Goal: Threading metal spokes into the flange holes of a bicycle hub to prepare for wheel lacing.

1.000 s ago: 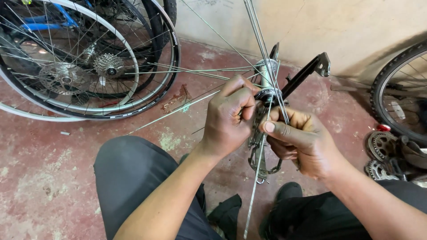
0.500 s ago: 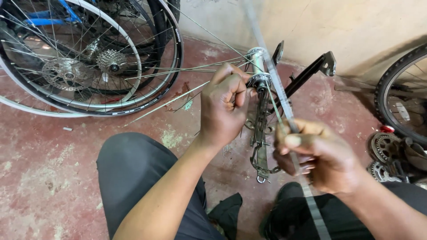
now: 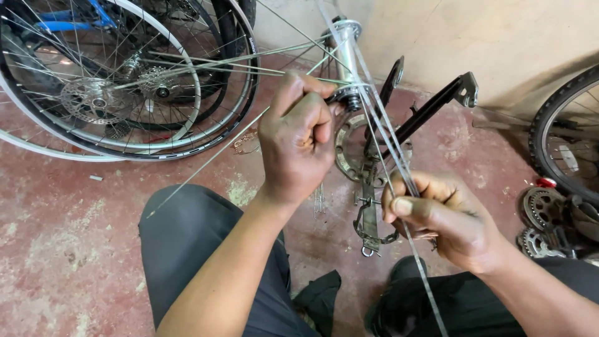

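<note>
Seen from the head camera, the left hand is curled into a closed fist around the near end of the silver wheel hub, fingers clenched tight just below the flange where the loose spokes fan out to the left. The right hand sits lower and to the right — its thumb and fingers pinch a small bundle of thin spokes that run up from the hand toward the hub, so it is closed on them. The hub is held up between the person's knees, above the red concrete floor. Just behind it a black crank arm with pedal lies on the floor. Stacked bicycle wheels lean at the upper left — sprockets lie at the right edge.
</note>
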